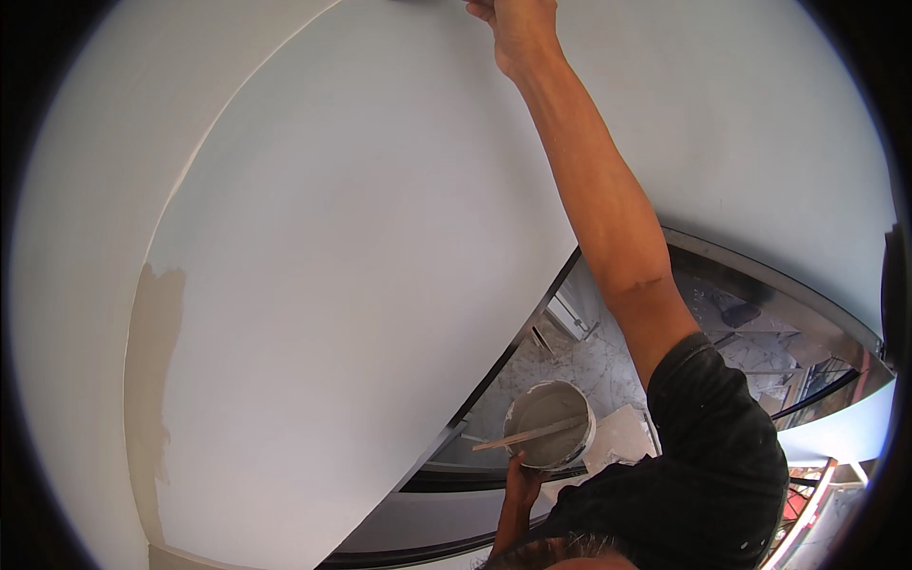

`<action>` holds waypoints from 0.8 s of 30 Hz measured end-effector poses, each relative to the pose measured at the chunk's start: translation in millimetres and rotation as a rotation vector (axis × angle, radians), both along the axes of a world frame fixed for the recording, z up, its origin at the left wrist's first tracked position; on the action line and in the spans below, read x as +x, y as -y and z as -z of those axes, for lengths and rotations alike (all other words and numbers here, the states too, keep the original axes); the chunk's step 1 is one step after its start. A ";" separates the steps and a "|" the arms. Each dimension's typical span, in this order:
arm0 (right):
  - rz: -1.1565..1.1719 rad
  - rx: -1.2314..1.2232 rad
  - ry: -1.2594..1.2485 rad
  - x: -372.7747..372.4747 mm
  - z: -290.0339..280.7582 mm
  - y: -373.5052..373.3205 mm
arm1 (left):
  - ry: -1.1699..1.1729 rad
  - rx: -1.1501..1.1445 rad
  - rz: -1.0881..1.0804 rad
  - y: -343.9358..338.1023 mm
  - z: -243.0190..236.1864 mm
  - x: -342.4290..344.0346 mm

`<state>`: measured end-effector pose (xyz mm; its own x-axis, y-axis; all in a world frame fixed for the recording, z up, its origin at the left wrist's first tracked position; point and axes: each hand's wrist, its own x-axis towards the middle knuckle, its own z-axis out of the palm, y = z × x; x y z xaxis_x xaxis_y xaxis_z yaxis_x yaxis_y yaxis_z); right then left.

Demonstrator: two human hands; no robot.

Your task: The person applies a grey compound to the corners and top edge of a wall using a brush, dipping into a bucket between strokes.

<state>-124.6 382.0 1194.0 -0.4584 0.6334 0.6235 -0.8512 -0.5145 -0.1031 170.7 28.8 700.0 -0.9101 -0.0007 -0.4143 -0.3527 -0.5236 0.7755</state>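
My right arm reaches far up across a pale wall panel (361,247). At the top edge my right hand (525,28) is partly cut off, its fingers curled. A sliver of something dark (415,1) shows beside it; its kind cannot be made out. Low in the view, my left hand (521,483) is closed on the near side of a white bucket (591,439). The bucket contains smooth grey paste (541,407), and a flat wooden stick (532,435) lies across it, sticking out over the left rim.
A grey-beige patch (152,370) with ragged edges runs beside the corner line at left. A dark-framed opening (532,328) lies below the panel, with a marble-patterned floor (608,356) beyond. Pale boards (622,439) sit beside the bucket. Dark framing (779,275) curves along the right.
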 end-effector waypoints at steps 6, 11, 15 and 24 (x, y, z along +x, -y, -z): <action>0.007 -0.016 0.014 -2.6 -2.4 0.7 | -0.008 -0.010 0.016 -4.2 -7.5 0.1; 0.007 -0.034 0.015 0.9 -4.8 3.6 | -0.018 -0.031 0.041 -0.1 -1.8 0.0; 0.021 0.042 0.023 4.0 -0.7 1.7 | -0.018 -0.014 0.045 3.1 1.4 -0.7; -0.024 0.072 0.057 11.3 5.7 9.1 | -0.019 -0.012 0.041 0.1 -2.8 -0.9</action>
